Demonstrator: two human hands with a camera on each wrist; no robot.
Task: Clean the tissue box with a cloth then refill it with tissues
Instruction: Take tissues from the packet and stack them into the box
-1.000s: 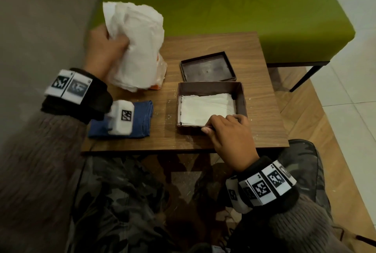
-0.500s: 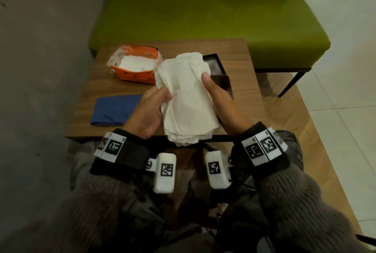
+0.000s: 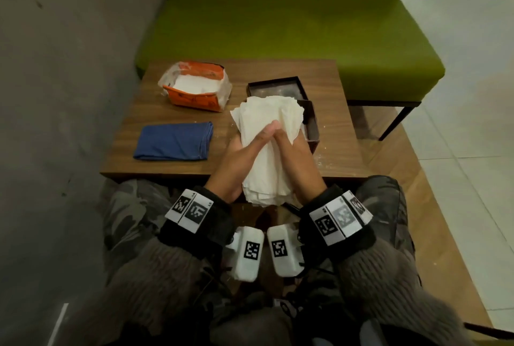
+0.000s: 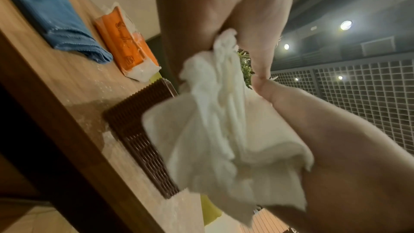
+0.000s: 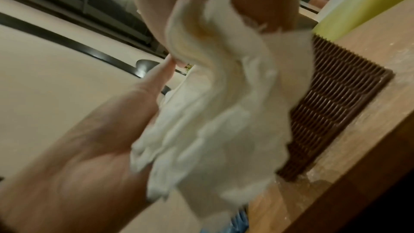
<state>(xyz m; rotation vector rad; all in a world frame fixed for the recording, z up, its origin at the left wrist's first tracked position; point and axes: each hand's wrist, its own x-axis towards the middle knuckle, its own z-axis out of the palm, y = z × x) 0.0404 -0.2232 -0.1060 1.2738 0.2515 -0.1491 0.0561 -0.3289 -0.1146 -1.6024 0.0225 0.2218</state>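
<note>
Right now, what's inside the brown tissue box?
Mostly hidden. The tissue stack, held between the left hand and right hand, covers the brown tissue box; only its right wall shows. Its contents cannot be seen.

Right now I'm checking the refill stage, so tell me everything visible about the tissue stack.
The tissue stack is a thick, soft wad of white paper sheets with ragged, uneven edges. The left hand and right hand hold it between them, thumbs on top, above the table's near edge, in front of the brown tissue box.
</note>
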